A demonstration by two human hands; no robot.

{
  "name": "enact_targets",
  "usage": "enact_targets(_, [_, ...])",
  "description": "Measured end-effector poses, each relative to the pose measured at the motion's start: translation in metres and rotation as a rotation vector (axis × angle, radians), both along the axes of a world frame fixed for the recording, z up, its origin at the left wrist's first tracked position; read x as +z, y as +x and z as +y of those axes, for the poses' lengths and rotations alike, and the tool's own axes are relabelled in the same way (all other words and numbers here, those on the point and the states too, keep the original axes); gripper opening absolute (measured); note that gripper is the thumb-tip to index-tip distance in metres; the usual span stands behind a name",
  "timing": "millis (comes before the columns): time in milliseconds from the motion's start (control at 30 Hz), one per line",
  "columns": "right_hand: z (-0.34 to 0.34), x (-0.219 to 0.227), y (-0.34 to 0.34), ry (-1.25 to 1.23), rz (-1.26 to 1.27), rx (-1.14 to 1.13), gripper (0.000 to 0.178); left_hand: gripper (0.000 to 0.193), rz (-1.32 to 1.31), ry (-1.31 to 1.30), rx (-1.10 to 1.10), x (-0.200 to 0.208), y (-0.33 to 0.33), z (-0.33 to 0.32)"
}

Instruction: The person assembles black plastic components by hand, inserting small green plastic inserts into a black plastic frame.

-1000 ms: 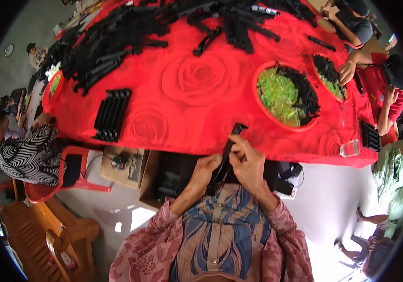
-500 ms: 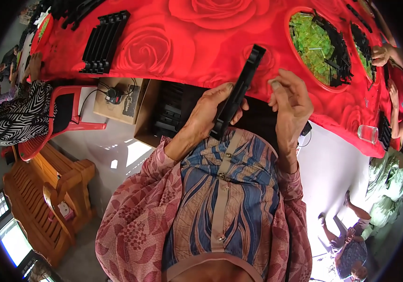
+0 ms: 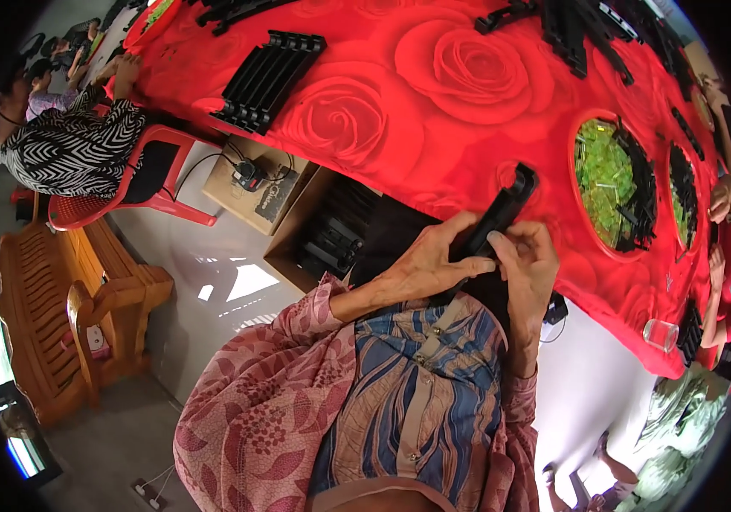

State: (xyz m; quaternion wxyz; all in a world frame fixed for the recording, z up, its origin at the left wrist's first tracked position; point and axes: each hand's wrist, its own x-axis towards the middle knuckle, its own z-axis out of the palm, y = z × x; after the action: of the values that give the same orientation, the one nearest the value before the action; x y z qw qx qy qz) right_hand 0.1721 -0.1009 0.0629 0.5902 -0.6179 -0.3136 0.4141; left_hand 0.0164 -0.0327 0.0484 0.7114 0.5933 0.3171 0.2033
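A long black plastic bar (image 3: 512,198) with a channelled, hooked end slants up over the near edge of the red table. My left hand (image 3: 425,264) is wrapped round its lower part, the thumb lying across it. My right hand (image 3: 529,269) is closed on the bar's right side, thumb and fingertips pressed to it; whether a small piece is between them I cannot tell. To the right, a red tray (image 3: 574,175) holds translucent yellow-green pieces (image 3: 603,175) and thin black strips (image 3: 641,192). Several similar black bars (image 3: 270,81) lie in a row at the left.
More black bars (image 3: 566,34) lie at the far right of the rose-patterned tablecloth (image 3: 468,64). A clear glass (image 3: 661,335) stands near the right corner. Below the table is a cardboard box (image 3: 284,247) of black parts. Co-workers' hands (image 3: 726,198) show at right; a red chair (image 3: 179,183) stands left.
The view has shifted, so the table sits lower and further right. My right hand, apart from the bar before, has closed on it. My left hand still holds the bar.
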Motion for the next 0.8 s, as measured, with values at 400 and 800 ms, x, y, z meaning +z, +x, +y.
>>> enact_targets(400, [0.003,-0.008,-0.005,-0.033,-0.172,-0.016,0.011,0.036,0.597,1.053,0.809,0.005,-0.067,0.102])
enact_targets(800, [0.002,-0.020,-0.005,-0.011,-0.222,0.010,0.005,0.034,0.822,1.368,0.877,-0.018,-0.109,0.179])
